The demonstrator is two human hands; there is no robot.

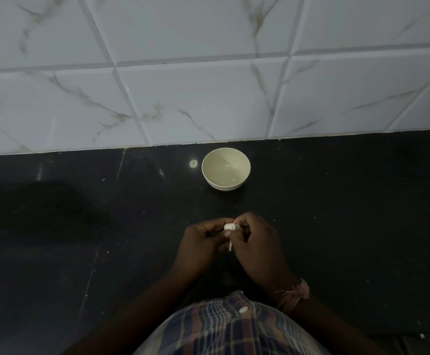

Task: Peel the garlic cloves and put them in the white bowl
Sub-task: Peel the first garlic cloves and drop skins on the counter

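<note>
1. Left hand (200,240): held over the counter, fingers curled inward around the garlic; fingertips mostly hidden behind the garlic and the other hand.
2. Right hand (256,242): just beside the left, touching it at the fingers; thumb and fingers curled and pinching the garlic from the right. Which fingers make contact is hard to make out in the dim light.
3. Garlic (231,226): small, pale, held between both hands above the counter, well apart from the bowl. Only its top shows; the rest is covered by fingers. Whether it is a single clove or several cannot be told.
4. Peel (230,245): thin pale strip hanging down from the garlic between the two hands.
5. Bowl (225,187): white, upright on the counter, beyond the hands and near the wall. Interior shows nothing but a light glint.
6. Counter (336,213): black, glossy, with a few pale specks; a dark shadow patch at left obscures the surface there.
7. Wall (196,98): white marbled tiles, meeting the counter's far edge.
8. Wrist thread (294,294): frayed, pinkish, tied round the right wrist.
9. Shirt (229,329): checked, with one white button; cut off by the lower frame edge.
</note>
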